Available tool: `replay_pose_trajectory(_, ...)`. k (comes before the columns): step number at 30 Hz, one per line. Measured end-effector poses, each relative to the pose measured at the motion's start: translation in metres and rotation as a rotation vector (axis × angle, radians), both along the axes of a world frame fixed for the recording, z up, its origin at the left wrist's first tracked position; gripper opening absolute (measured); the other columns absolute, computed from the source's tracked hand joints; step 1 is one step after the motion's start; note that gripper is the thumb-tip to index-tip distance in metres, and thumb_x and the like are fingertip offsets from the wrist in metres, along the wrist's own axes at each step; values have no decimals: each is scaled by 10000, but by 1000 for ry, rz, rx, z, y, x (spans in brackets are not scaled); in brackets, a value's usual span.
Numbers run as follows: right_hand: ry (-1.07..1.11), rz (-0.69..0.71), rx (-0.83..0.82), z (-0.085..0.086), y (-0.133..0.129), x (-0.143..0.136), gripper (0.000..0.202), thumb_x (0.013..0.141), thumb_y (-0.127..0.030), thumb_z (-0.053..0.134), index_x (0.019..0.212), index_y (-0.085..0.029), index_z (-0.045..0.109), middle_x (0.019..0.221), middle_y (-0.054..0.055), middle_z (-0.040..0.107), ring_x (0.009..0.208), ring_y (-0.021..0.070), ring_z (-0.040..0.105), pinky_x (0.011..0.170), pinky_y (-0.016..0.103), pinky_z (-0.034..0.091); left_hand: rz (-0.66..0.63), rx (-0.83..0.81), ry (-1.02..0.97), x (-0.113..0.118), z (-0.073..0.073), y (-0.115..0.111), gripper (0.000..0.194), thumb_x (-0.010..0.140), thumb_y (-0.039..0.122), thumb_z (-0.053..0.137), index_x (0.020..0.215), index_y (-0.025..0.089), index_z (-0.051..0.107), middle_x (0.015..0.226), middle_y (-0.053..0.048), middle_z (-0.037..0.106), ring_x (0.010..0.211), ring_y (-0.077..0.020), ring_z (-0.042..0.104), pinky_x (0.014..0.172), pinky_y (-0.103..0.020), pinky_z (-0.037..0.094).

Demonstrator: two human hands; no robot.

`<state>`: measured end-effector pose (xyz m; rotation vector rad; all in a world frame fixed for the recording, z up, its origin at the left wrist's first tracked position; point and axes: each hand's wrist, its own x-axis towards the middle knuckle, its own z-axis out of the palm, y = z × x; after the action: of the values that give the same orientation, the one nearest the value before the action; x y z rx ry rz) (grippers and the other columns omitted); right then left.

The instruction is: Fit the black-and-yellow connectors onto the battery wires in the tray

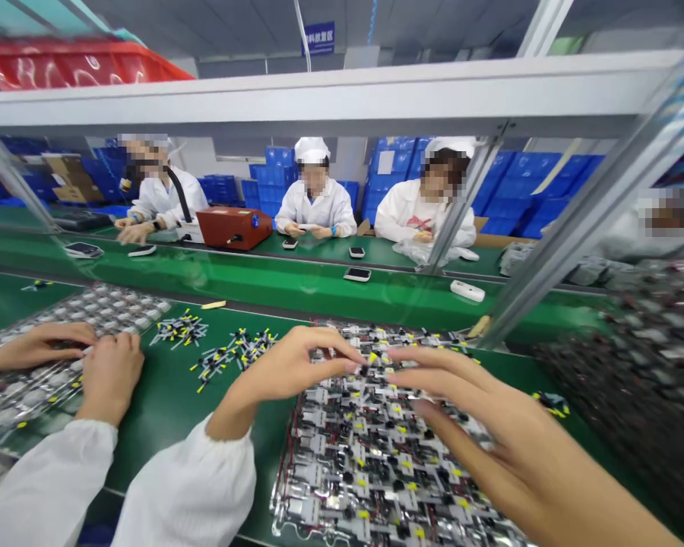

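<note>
Over the far half of a clear tray [288, 486] filled with rows of small wired assemblies, my left hand [296, 365] reaches in from the left. Its thumb and index finger pinch at a small yellow-tipped part [373, 356]; their exact grip is partly hidden. Facing it, my right hand [484, 410] has its fingers stretched out and apart, their tips just right of that part. Grey, black and yellow show on the assemblies under both hands. Loose yellow-tipped parts [216, 363] lie in a pile on the green table left of the tray.
At left, a co-worker's hands [111, 372] work over another tray [119, 301]. Stacked filled trays [632, 387] rise at right. Beyond a metal frame post [524, 281], a green conveyor [262, 277] carries white devices. Several people in white sit behind it, near a red-brown box [233, 228].
</note>
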<state>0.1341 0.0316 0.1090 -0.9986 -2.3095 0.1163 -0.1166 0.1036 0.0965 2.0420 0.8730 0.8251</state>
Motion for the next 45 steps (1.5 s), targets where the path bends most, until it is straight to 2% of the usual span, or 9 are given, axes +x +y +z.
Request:
replay_pose_trajectory(3,-106,93,-52,7,30,-17,268,1001,-191,436,1213,-281,574,1375,65,544,1248,250,530,1022,446,489,-174,-133,-91,20,-1,28,194,841,355,696,884,167,716,818,-29,716,767,-160,641,739,-277,482)
replay_pose_trajectory(11,-180,83,-261,-14,69,-28,199,1013,-207,471,1152,-233,612,1033,66,640,950,216,605,861,381,491,-130,-425,-436,7,-56,46,377,712,371,838,836,165,547,786,10,628,734,-113,598,722,-246,444)
replay_pose_trajectory(15,-243,95,-292,-20,77,-38,81,989,-222,532,1019,-202,605,1011,60,665,922,213,612,842,363,483,-130,-450,-469,5,-69,47,384,726,386,826,853,168,537,780,11,635,730,-111,595,733,-248,431)
replay_pose_trajectory(19,-270,125,-327,-20,84,-50,177,979,-196,513,1114,-208,627,1092,66,705,985,227,652,874,370,491,-120,-465,-484,-4,-73,54,354,759,382,782,924,177,545,776,5,664,733,-128,615,747,-261,439)
replay_pose_trajectory(23,-305,69,-342,-22,91,-57,292,971,-175,479,1174,-246,677,1145,52,727,1051,258,674,906,387,490,-48,-267,-224,-28,-71,59,149,876,264,557,985,182,619,896,-44,709,808,-165,632,739,-275,454)
replay_pose_trajectory(28,-381,-54,-400,-29,96,-57,268,938,-168,488,1098,-222,695,1074,58,744,960,257,686,827,357,479,-90,113,321,-38,-77,47,440,678,-43,382,783,221,717,915,-16,719,932,-184,626,902,-296,431)
replay_pose_trajectory(33,-347,-111,-464,-40,98,-61,83,879,-200,584,900,-226,660,832,13,715,762,205,643,685,295,413,-36,134,421,-27,-83,36,466,682,-62,382,819,251,699,886,-2,686,948,-191,588,869,-280,416)
replay_pose_trajectory(38,-336,-132,-474,-50,98,-65,138,894,-170,535,973,-212,640,759,6,685,697,191,621,661,291,400,-11,121,433,-25,-83,38,484,726,-53,380,899,272,694,934,0,671,980,-189,577,886,-274,407)
replay_pose_trajectory(45,-289,-77,-465,-50,100,-59,274,921,-156,491,1042,-209,731,1113,69,735,1045,258,662,912,373,451,-88,81,490,-26,-82,34,594,699,-78,348,937,306,734,1030,19,653,1077,-177,539,1004,-257,341)
